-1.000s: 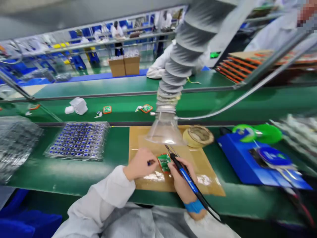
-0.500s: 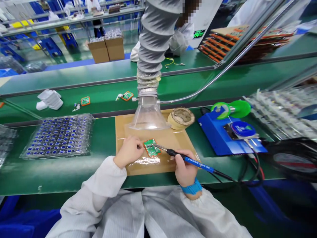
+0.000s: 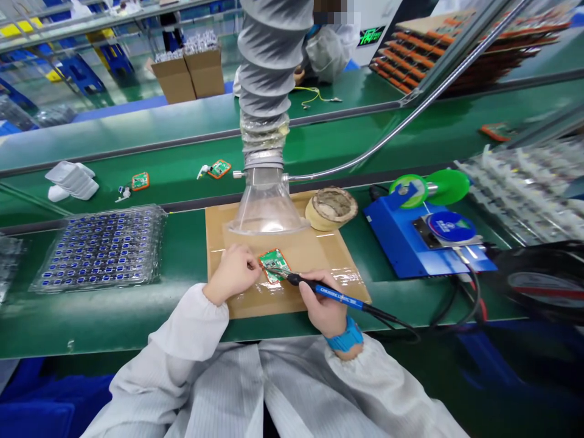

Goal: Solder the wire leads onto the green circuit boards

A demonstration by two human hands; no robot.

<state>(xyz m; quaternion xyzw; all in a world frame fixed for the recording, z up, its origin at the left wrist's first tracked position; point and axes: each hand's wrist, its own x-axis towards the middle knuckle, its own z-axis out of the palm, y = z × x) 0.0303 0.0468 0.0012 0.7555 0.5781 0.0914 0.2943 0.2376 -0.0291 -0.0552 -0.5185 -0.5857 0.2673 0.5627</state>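
A green circuit board (image 3: 279,260) with an orange edge lies on the taped brown cardboard sheet (image 3: 292,301). My right hand (image 3: 325,307) grips a blue and black soldering iron (image 3: 335,294) like a pen, its metal tip low over the board's left part. Whether the tip touches cannot be told. At the board's left edge, my left hand (image 3: 232,272) is closed with thumb and finger pinched together. What it pinches, if anything, is too small to make out. A clear fume hood (image 3: 267,210) on a grey hose hangs just beyond the board.
Right of the cardboard stand a round crusted pot (image 3: 331,210) and a blue solder-reel stand (image 3: 396,243). A clear tray of small blue parts (image 3: 100,246) lies at left. Past the bench, a green belt (image 3: 177,176) carries boards and white trays (image 3: 73,180). Stacked orange-edged panels (image 3: 415,58) stand behind.
The soldering iron's tip has moved left across the board, and my right hand has moved left with it. My left hand stays pinched by the board. The view has shifted slightly.
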